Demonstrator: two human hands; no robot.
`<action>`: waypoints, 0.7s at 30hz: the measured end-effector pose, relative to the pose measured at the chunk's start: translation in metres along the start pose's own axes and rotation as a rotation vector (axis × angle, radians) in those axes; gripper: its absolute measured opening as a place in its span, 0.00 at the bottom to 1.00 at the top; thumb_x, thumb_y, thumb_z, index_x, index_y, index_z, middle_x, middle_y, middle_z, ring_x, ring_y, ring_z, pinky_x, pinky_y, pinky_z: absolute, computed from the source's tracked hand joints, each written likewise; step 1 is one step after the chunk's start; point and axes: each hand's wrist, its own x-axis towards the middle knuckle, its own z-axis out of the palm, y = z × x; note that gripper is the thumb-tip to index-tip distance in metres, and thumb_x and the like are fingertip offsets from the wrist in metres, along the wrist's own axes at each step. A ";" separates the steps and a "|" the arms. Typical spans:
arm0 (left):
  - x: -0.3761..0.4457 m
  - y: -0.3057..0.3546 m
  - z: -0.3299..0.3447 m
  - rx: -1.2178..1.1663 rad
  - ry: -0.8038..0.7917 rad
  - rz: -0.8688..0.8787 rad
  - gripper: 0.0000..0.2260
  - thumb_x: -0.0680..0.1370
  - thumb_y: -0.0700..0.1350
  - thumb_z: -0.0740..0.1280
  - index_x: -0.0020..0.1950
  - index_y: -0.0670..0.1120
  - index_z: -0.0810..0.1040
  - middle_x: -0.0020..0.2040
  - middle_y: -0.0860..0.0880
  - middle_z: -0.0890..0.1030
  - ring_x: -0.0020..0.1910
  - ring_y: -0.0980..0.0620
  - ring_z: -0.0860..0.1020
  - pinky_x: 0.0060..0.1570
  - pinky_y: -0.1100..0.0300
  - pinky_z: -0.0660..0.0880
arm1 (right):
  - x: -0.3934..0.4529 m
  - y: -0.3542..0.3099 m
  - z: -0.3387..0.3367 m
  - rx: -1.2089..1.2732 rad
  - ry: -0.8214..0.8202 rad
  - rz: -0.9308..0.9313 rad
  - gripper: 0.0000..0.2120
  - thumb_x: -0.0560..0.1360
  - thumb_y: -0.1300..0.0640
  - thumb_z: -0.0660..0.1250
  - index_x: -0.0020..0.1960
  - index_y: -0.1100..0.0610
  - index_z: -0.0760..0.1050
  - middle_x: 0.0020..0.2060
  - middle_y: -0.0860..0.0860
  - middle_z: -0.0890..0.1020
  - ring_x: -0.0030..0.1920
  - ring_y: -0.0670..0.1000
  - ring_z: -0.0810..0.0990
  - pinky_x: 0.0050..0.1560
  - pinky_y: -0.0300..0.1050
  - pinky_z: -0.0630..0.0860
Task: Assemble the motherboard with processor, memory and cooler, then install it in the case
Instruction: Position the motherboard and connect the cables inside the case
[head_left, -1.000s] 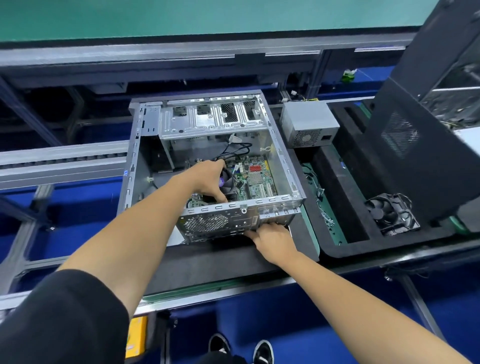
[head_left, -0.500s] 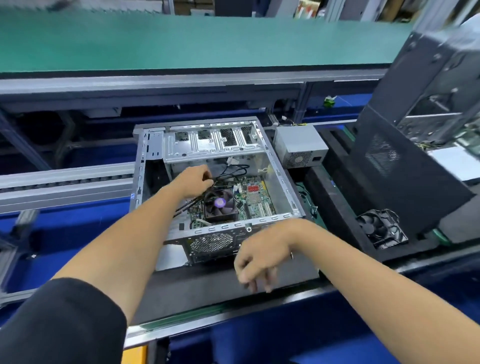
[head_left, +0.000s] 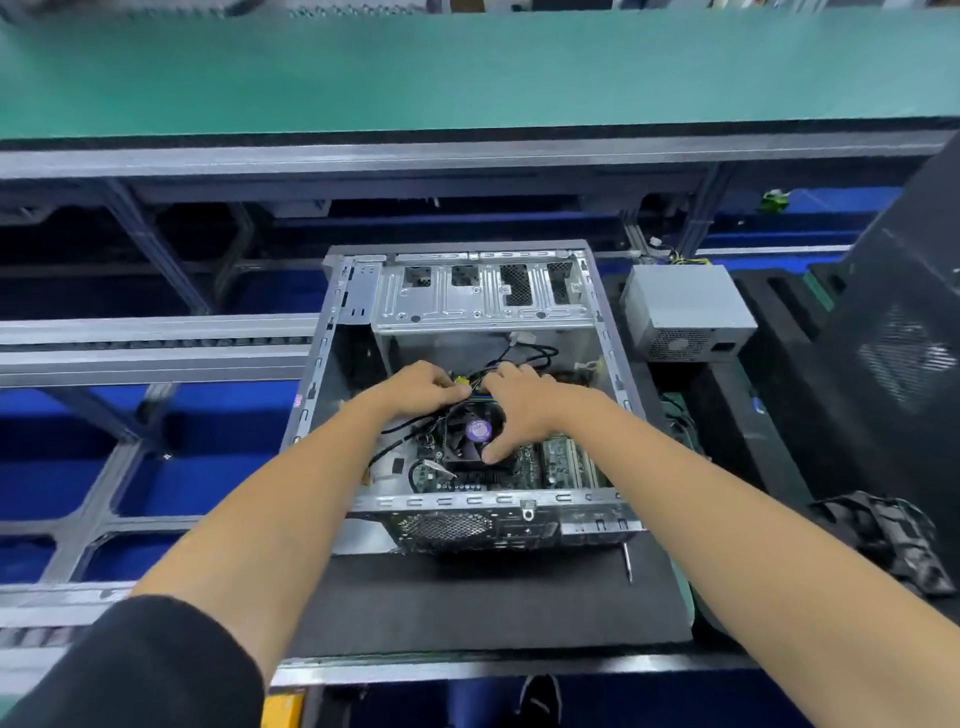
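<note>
Both hands: you are reaching into the open case (head_left: 470, 312), above the motherboard (head_left: 550, 462).
Left hand (head_left: 421, 387): your fingers are curling round the black cables (head_left: 415, 428) beside a yellow connector (head_left: 461, 382).
Right hand (head_left: 524, 402): your thumb is pressing on the cooler (head_left: 475, 436); your fingers are hiding behind it, so I cannot tell their grip.
Cooler: sitting on the motherboard inside the case.
Power supply (head_left: 685, 309): lying just right of the case.
</note>
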 end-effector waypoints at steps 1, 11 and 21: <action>0.000 0.000 0.000 -0.043 -0.041 -0.024 0.22 0.76 0.61 0.64 0.52 0.42 0.81 0.52 0.45 0.80 0.50 0.46 0.77 0.52 0.52 0.71 | 0.004 0.001 0.000 -0.031 -0.028 -0.009 0.47 0.67 0.37 0.73 0.75 0.58 0.55 0.71 0.55 0.59 0.72 0.59 0.57 0.69 0.59 0.59; 0.004 -0.002 -0.005 -0.116 0.099 0.036 0.14 0.80 0.49 0.63 0.35 0.48 0.73 0.33 0.52 0.73 0.35 0.53 0.71 0.33 0.60 0.65 | 0.023 0.004 0.022 -0.054 0.057 -0.152 0.43 0.61 0.33 0.74 0.65 0.56 0.62 0.54 0.50 0.65 0.61 0.55 0.64 0.64 0.57 0.61; 0.008 -0.014 -0.012 0.146 0.401 -0.151 0.10 0.79 0.44 0.60 0.39 0.42 0.70 0.38 0.45 0.72 0.38 0.44 0.71 0.38 0.55 0.68 | 0.030 -0.001 0.023 -0.098 0.075 -0.173 0.41 0.58 0.36 0.77 0.59 0.56 0.63 0.49 0.51 0.76 0.45 0.54 0.74 0.49 0.49 0.72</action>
